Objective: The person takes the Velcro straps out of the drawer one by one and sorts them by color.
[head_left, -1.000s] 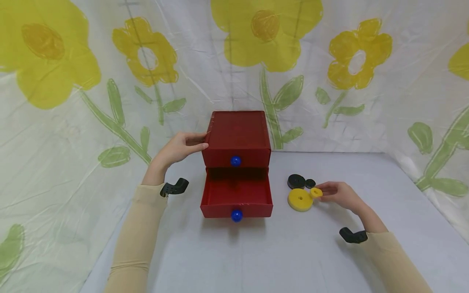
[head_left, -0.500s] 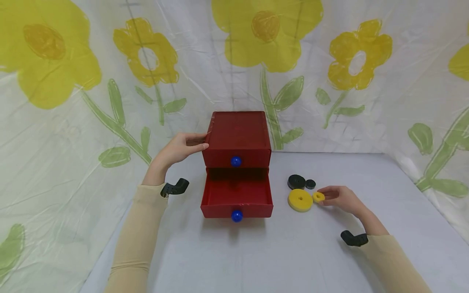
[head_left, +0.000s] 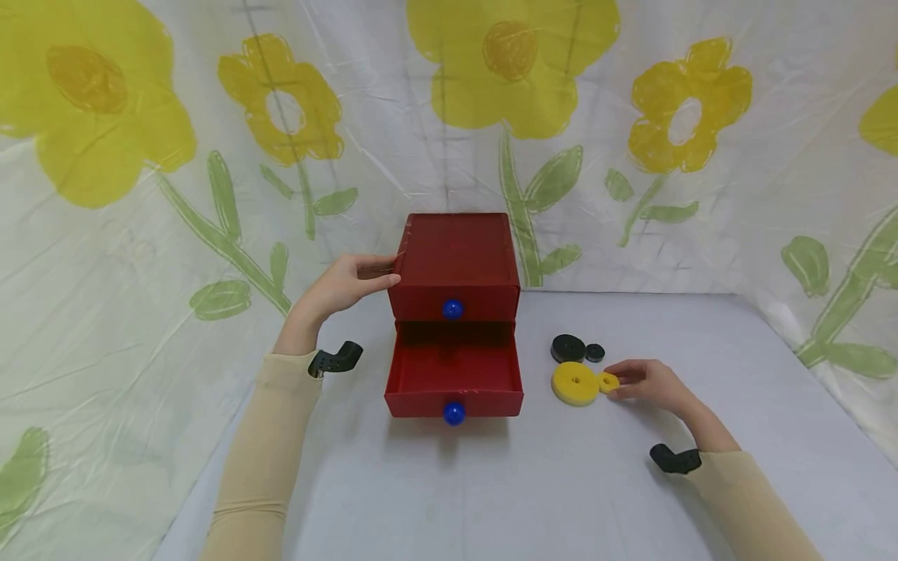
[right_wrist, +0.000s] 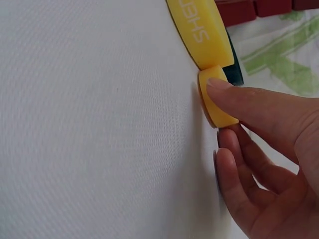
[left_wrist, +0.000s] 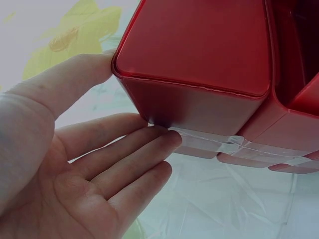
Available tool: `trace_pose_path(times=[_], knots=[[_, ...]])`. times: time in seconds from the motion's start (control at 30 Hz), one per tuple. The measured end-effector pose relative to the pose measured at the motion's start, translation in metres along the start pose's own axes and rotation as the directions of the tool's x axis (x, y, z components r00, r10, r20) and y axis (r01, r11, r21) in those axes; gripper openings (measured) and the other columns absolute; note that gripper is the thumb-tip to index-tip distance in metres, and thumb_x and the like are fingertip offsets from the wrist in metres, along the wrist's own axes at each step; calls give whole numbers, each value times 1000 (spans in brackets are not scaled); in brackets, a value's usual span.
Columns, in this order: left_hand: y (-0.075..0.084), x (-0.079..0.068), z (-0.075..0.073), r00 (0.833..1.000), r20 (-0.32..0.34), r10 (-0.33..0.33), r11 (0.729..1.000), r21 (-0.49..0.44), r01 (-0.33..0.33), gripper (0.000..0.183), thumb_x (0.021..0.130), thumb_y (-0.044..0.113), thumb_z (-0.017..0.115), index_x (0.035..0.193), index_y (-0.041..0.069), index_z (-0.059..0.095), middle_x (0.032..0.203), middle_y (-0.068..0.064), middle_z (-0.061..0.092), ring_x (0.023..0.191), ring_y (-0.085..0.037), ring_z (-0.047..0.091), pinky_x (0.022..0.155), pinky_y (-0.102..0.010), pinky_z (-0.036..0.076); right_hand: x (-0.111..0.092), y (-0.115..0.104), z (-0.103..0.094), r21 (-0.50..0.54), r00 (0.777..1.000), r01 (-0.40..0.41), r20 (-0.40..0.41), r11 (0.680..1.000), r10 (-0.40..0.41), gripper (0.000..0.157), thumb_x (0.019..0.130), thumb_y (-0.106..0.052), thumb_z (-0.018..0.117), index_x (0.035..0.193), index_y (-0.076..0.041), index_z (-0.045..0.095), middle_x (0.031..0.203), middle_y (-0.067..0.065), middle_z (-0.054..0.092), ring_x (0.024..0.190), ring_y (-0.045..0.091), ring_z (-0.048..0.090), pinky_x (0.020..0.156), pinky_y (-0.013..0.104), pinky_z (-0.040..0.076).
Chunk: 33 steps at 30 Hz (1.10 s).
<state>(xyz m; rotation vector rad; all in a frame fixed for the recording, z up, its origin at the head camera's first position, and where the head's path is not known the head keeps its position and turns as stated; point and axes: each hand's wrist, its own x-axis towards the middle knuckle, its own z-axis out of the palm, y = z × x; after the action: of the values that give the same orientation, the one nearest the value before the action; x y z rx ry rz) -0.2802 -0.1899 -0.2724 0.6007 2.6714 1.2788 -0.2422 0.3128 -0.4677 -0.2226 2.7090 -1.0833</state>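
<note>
A red two-drawer box (head_left: 459, 249) stands at the centre back, its lower drawer (head_left: 454, 374) pulled out and bare inside, its upper drawer pushed in. My left hand (head_left: 344, 282) rests on the box's upper left side; in the left wrist view, straight fingers touch the side and the thumb lies at an edge. My right hand (head_left: 648, 383) pinches a small yellow disc (head_left: 608, 382) with a centre hole, low at the table. That disc sits right beside a large yellow disc (head_left: 575, 382), which shows printed white letters in the right wrist view.
Behind the yellow discs lie a large black disc (head_left: 567, 348) and a small black disc (head_left: 595, 353). Both drawers have blue knobs (head_left: 454, 413). A white sheet with painted flowers (head_left: 510, 50) hangs behind the pale table (head_left: 526, 491).
The right hand has brought the small yellow disc down and toward me, from over the large yellow disc's edge to beside it. The left hand and box stay put.
</note>
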Motion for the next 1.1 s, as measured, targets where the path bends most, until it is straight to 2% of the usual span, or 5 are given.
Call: trace_pose_path(times=[0.37, 0.73, 0.97, 1.1], knots=[[-1, 1, -1, 1000, -3, 2, 1000, -6, -2, 52, 93, 22, 61, 138, 1, 47, 136, -17, 54, 126, -30, 51, 104, -48, 42, 2, 0, 1, 2, 1000, -11, 4, 1000, 11, 54, 79, -30, 77, 123, -3, 62, 118, 18, 64, 97, 22, 59, 84, 34, 54], [-2, 0, 0, 1000, -3, 8, 1000, 0, -8, 52, 94, 22, 60, 138, 0, 47, 135, -18, 54, 125, -31, 52, 103, -47, 42, 1, -1, 0, -7, 1000, -13, 20, 1000, 13, 54, 79, -29, 77, 123, -3, 61, 119, 18, 63, 98, 23, 59, 85, 36, 53], [-32, 17, 2, 1000, -12, 16, 1000, -25, -16, 54, 92, 29, 63, 139, 7, 49, 136, -13, 55, 125, -27, 52, 104, -47, 42, -3, -5, -8, -29, 1000, 14, 12, 999, -13, 50, 83, -25, 74, 123, 1, 60, 116, 19, 65, 100, 28, 63, 85, 39, 55], [-37, 19, 2, 999, -19, 26, 999, -30, -26, 55, 90, 34, 65, 138, 10, 51, 134, -10, 57, 124, -24, 53, 103, -46, 43, -5, -11, -13, -43, 999, 51, -15, 998, -52, 48, 86, -26, 70, 123, 1, 60, 114, 18, 66, 101, 29, 64, 85, 41, 54]])
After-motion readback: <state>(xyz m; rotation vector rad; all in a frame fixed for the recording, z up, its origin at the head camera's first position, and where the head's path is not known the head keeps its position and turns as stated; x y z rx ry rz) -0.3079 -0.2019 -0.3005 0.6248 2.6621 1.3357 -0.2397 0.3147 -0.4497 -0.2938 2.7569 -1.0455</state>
